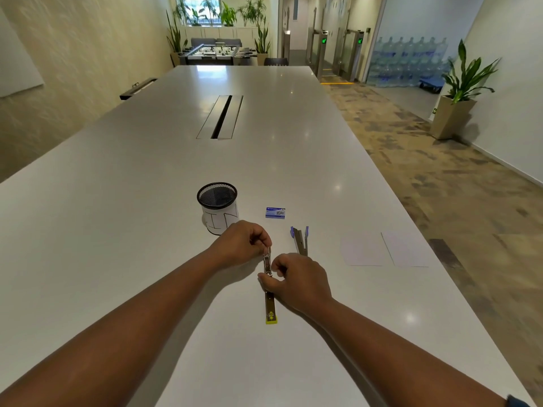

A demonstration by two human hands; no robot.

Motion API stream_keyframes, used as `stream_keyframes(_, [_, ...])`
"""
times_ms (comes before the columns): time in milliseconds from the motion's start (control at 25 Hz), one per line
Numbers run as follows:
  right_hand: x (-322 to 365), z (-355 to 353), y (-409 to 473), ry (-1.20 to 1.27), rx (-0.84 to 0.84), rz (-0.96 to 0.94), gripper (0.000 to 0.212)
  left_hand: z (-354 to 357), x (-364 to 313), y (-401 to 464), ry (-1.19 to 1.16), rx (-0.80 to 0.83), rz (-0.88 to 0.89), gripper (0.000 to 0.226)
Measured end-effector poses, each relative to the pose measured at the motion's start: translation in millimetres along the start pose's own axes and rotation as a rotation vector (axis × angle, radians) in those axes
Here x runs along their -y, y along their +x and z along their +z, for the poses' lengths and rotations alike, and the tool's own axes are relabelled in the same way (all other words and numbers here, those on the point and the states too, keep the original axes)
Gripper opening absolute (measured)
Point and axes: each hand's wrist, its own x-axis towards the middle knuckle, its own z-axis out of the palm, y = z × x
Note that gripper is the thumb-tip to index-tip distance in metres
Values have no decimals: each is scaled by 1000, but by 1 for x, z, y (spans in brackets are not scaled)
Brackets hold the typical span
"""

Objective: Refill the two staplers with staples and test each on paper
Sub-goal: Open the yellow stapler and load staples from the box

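On the left I see a black mesh cup (217, 196) on the white table (117, 230). My left hand (239, 245) pinches the far end of the yellow stapler (269, 292), which lies opened flat near me. My right hand (296, 277) grips its middle. Further right are the staple box (275, 212), the purple stapler (301, 240), open, and two paper sheets (385, 249).

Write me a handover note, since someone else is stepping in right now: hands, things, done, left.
Left hand pinches the far end of the opened yellow stapler; right hand grips its middle.
Purple stapler lies opened, untouched, to the right.
Staple box sits beyond, near the mesh cup.
Two paper sheets lie far right.
Done: both staplers opened.
Left: finish loading yellow, load purple, close and test both.
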Motion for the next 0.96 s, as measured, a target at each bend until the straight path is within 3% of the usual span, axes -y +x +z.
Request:
stream_keyframes(480, [-4, 4, 0, 1, -22, -32, 40, 1, -4, 2, -18, 48, -36, 14])
stream_keyframes(800, [-4, 3, 1, -1, -17, -31, 41, 6, 1, 3, -161, 12, -153, 25])
stream_keyframes(960, [-5, 2, 1, 2, -15, -34, 42, 7, 6, 3, -280, 58, -317, 45])
